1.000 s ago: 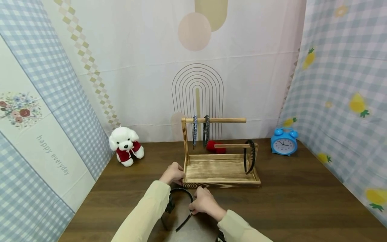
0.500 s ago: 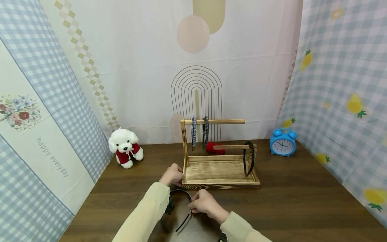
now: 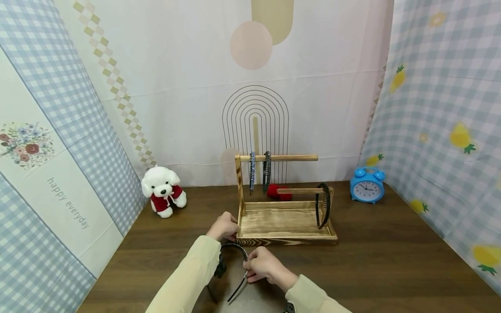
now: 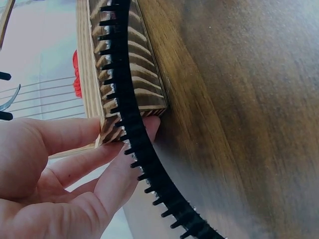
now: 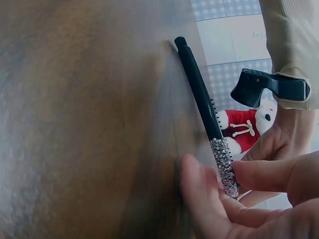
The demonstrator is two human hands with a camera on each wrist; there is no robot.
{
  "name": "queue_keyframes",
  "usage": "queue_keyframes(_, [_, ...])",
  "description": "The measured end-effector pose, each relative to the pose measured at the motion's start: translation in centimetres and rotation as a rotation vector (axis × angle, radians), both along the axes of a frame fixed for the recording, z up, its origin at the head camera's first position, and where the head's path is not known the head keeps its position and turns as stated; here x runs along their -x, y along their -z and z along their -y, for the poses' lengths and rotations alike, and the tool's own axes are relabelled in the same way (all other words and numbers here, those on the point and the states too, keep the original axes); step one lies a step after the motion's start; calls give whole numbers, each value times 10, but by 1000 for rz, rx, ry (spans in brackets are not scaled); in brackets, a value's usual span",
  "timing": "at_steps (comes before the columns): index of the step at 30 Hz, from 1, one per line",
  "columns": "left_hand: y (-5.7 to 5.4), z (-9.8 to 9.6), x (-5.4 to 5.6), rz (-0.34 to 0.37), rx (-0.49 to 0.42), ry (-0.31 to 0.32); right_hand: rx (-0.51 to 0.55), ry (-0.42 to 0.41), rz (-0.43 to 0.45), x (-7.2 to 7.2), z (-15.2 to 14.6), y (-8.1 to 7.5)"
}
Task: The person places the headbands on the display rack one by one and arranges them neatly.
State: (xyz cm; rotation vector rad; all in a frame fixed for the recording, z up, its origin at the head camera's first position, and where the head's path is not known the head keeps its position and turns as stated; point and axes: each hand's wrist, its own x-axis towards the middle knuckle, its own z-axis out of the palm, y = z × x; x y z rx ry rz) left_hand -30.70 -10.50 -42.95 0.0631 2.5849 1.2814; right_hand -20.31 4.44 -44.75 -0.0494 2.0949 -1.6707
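My left hand (image 3: pixel 224 227) grips the front left corner of a wooden rack (image 3: pixel 289 240) with a shallow tray and two horizontal bars. In the left wrist view, finger and thumb of that hand (image 4: pixel 75 184) sit around the tray's corner (image 4: pixel 147 84). Just in front of the rack, my right hand (image 3: pixel 266 266) pinches one side of a black headband (image 3: pixel 237 290). Comb teeth line the inside of this headband (image 4: pixel 137 119). Silver rhinestones cover part of the headband (image 5: pixel 224 162) close to the right fingers; its plain black end points away.
On the upper bar hang a bluish sparkly headband (image 3: pixel 252 171) and a dark sparkly one (image 3: pixel 267 167). A black headband (image 3: pixel 327 208) hangs on the lower bar. Behind lies a red object (image 3: pixel 287 196). A plush dog (image 3: pixel 160 189) and a blue alarm clock (image 3: pixel 367 189) stand at either side.
My right hand has moved slightly nearer to me, and its fingers have shifted on the headband, with a lower finger now spread. The left hand stays on the rack's corner.
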Motion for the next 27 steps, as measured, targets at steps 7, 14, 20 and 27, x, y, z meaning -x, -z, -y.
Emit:
queue_keyframes(7, [-1,-2,-1,-13,-13,3,95,-5,-3,-2,-2,3])
queue_keyframes(14, [-1,-2,-1,-17,-5,9,129,26,-30,-5,-6,2])
queue_keyframes(20, [0,-1,-1,-19,46,4,171,54,-48,-7,-12,2])
queue_keyframes(27, [-1,0,-2,-39,61,11,186,61,-72,-9,-18,1])
